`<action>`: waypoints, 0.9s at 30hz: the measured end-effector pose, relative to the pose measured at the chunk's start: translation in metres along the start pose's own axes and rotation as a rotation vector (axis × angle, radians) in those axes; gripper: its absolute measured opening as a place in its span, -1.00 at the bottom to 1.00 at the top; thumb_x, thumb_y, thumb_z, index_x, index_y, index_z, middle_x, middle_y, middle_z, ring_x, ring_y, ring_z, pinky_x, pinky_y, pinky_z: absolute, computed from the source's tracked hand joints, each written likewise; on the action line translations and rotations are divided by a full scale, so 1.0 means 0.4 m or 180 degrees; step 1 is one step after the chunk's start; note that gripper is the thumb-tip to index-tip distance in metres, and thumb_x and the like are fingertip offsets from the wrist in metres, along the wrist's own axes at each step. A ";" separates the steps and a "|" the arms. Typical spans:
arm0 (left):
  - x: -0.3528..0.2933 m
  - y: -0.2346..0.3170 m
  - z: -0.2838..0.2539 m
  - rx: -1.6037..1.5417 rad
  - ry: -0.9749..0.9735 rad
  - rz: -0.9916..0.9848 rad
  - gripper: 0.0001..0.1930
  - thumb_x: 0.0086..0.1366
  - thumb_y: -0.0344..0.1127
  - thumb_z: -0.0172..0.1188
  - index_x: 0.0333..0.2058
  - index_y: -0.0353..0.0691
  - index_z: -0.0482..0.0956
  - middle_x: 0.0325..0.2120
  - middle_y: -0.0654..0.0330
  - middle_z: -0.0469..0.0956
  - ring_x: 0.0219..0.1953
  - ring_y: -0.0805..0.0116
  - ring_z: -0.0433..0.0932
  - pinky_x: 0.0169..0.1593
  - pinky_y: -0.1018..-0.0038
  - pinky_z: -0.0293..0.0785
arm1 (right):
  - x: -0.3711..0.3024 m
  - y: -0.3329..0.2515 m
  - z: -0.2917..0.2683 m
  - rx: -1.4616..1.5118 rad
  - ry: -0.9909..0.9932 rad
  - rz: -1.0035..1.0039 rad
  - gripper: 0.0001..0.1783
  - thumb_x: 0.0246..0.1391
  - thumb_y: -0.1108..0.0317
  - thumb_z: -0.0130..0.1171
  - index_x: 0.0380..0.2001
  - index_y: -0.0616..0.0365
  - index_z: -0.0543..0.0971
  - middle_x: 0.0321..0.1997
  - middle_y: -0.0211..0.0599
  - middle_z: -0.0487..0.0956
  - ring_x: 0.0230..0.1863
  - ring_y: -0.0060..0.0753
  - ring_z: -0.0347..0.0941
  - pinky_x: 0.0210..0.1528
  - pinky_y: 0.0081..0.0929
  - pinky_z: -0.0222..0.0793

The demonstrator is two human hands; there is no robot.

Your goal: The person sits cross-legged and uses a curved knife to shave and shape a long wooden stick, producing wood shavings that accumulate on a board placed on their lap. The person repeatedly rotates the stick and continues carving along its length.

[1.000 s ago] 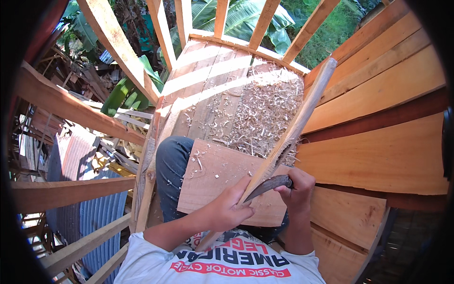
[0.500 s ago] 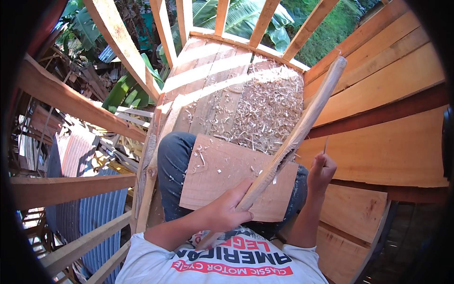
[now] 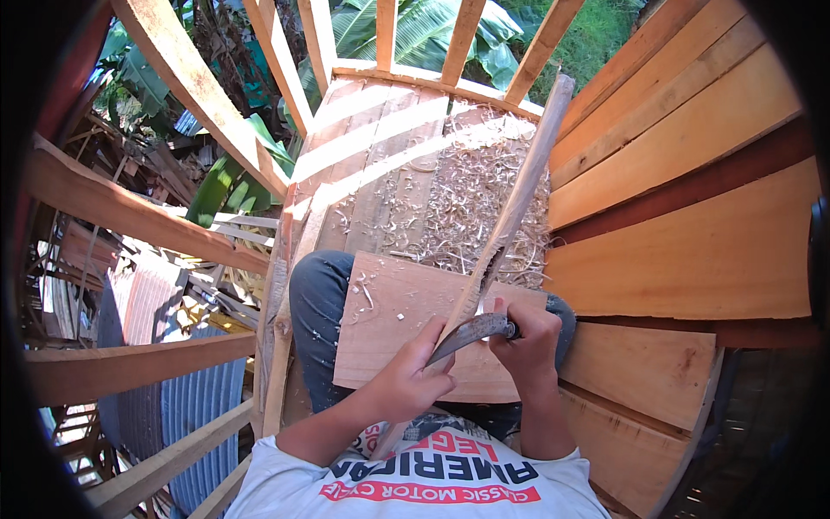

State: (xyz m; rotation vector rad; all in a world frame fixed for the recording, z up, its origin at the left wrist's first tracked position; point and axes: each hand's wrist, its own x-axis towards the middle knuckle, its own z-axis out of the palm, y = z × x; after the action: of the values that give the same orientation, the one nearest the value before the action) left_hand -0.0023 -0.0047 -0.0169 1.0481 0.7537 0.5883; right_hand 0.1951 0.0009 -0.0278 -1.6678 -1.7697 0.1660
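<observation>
A long pale wooden pole [image 3: 523,186] slants from my torso up to the far right, with a rough, dark hollow cut into its side around mid-length. My left hand [image 3: 408,374] is closed around its lower part. In my right hand [image 3: 529,339] is a curved knife [image 3: 474,332], gripped by its dark handle. The grey blade crosses the pole just above my left hand; whether its edge touches the wood I cannot tell. Under both hands a flat wooden board [image 3: 380,311] lies across my lap, with a few chips on it.
Curled wood shavings [image 3: 484,199] cover much of the plank floor [image 3: 350,164] beyond my knees. Wooden railing posts [image 3: 462,39] stand ahead and to the left. A wall of wide boards [image 3: 674,268] rises close on the right. Below the left railing are corrugated metal sheets [image 3: 199,406].
My right hand has come leftward and inward from beside the right knee, bringing the knife across the pole. The pole's far end has swung left and tilts more upright.
</observation>
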 end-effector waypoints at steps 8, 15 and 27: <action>0.004 0.024 0.024 -0.0078 -0.0233 -0.0047 -0.52 0.02 -0.54 0.05 -0.01 -0.27 0.27 -0.51 0.38 0.20 -0.46 0.61 0.22 -0.37 0.59 0.20 | 0.042 0.034 -0.023 -0.0266 0.0605 0.0114 -0.60 0.01 0.44 0.20 -0.81 0.16 0.30 -0.83 -0.18 0.23 -0.81 -0.15 0.18 -0.71 -0.31 0.04; 0.007 0.027 0.028 -0.0096 -0.0235 -0.0027 -0.49 0.02 -0.54 0.04 0.03 -0.28 0.25 -0.47 0.35 0.21 -0.44 0.62 0.22 -0.36 0.62 0.22 | 0.056 0.028 -0.022 -0.0296 0.0765 0.0500 -0.60 0.03 0.41 0.18 -0.81 0.18 0.31 -0.82 -0.17 0.26 -0.80 -0.16 0.21 -0.70 -0.31 0.07; 0.020 0.015 0.014 -0.0223 -0.0092 -0.0151 -0.43 -0.01 -0.52 0.06 0.06 -0.29 0.22 -0.48 0.34 0.19 -0.43 0.57 0.23 -0.34 0.58 0.24 | 0.072 0.032 0.021 -0.0134 0.0673 0.0714 -0.60 0.07 0.35 0.16 -0.80 0.19 0.37 -0.83 -0.18 0.29 -0.80 -0.16 0.22 -0.67 -0.32 0.13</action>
State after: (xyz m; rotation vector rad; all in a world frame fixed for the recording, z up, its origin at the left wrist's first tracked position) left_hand 0.0065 0.0004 -0.0119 0.9700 0.7260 0.5541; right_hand 0.2029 0.0323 -0.0296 -1.8399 -1.4388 0.0502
